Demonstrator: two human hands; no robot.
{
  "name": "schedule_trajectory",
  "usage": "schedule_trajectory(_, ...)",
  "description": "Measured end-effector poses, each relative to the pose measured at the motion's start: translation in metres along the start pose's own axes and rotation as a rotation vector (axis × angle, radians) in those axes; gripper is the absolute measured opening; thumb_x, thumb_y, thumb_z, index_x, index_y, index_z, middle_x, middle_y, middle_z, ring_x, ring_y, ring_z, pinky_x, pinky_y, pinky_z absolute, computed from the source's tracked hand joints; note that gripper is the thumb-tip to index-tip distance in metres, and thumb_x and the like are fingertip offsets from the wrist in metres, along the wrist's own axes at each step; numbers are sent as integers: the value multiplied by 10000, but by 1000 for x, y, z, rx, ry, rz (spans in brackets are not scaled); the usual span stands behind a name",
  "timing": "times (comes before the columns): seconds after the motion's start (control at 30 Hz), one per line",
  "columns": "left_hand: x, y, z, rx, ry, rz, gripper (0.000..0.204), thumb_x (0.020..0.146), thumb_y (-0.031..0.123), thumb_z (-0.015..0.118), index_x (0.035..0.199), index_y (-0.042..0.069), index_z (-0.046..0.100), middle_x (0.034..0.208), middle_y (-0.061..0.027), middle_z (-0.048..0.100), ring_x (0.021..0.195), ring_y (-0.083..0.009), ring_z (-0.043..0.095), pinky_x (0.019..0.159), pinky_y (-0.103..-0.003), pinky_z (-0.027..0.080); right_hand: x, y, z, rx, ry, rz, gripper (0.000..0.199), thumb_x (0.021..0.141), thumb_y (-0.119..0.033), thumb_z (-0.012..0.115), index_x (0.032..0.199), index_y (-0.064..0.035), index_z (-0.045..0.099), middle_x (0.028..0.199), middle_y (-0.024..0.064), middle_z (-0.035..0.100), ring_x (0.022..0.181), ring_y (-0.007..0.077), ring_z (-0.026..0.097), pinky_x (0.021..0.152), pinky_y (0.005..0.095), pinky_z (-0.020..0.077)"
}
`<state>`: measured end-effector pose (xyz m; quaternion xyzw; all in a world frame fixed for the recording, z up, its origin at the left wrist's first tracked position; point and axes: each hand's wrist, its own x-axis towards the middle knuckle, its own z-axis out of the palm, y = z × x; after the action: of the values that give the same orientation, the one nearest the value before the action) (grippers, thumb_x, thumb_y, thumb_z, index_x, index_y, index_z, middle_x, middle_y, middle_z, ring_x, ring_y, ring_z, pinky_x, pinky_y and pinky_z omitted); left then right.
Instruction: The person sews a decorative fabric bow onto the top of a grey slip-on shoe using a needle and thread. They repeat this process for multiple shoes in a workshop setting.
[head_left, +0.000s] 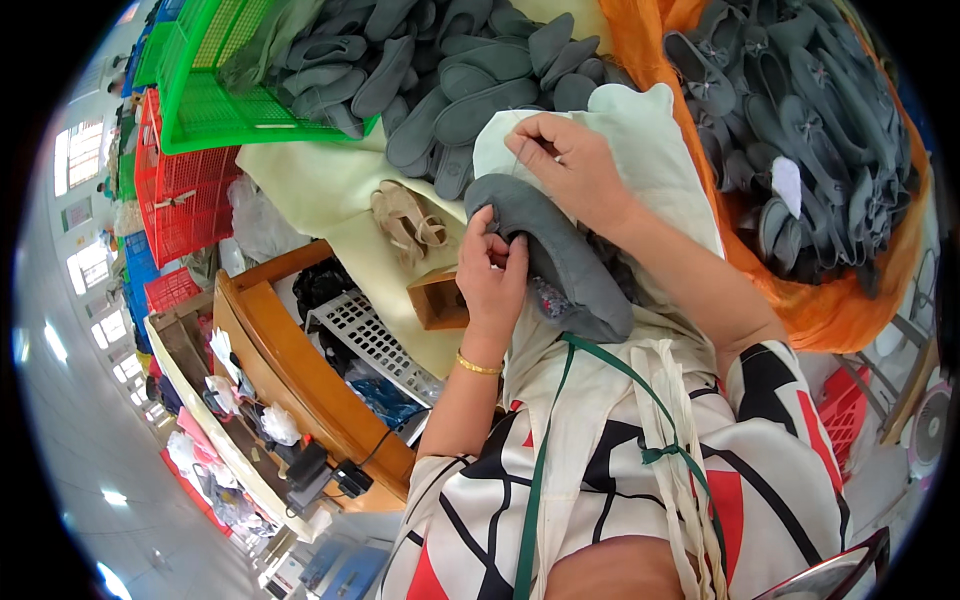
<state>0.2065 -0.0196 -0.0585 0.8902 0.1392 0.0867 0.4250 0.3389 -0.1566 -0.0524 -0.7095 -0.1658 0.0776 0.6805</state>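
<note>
A grey fabric slip-on shoe lies over my lap, its patterned lining showing at the opening. My left hand, with a gold bracelet at the wrist, grips the shoe's edge near one end between thumb and fingers. Just above that end, my right hand is closed in a pinch. Whatever is between its fingertips is too small to make out. Pale cloth lies beneath the right hand and shoe. Beyond my hands, many similar grey shoes are heaped together.
A green crate stands at far left above a red crate. An orange sack of grey shoes is at right. Beige sandals, a small wooden box, a white perforated basket and a wooden desk are left.
</note>
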Motion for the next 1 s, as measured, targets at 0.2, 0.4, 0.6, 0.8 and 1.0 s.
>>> schedule_trajectory(0.2,9,1,1,23,-3,17,477,814,27,716,1268,39,567,773,-51,555,660,-202,542,624,-312,484,-11,-18,41,818,-97,464,277,1060,-249,493,927,-30,600,799,-6,541,722,83,504,691,259,464)
schedule_trajectory(0.4,27,-7,-8,238,122,551,460,775,24,693,1220,100,605,835,-77,575,724,-273,581,599,-373,487,-36,-74,28,936,-28,413,252,1064,-236,487,886,-66,542,798,-19,500,682,69,424,636,225,385)
schedule_trajectory(0.6,63,35,-24,265,62,806,460,745,75,721,1188,144,618,796,-39,565,704,-251,604,579,-372,506,-50,-99,5,913,65,164,247,1069,-223,474,880,-72,527,820,-10,495,677,77,410,665,244,391)
schedule_trajectory(0.8,89,49,-11,295,-55,961,225,850,116,623,1071,160,616,819,-61,627,740,-273,651,580,-381,531,-59,-95,-14,801,142,86,280,1071,-223,458,834,-81,501,775,-20,462,673,73,379,694,259,400)
schedule_trajectory(1.0,89,68,-2,207,-130,948,227,828,78,613,1014,199,662,810,-50,639,710,-297,657,572,-396,519,-85,-107,-17,635,163,37,297,1075,-227,441,828,-70,493,769,-23,473,664,50,381,623,212,342)
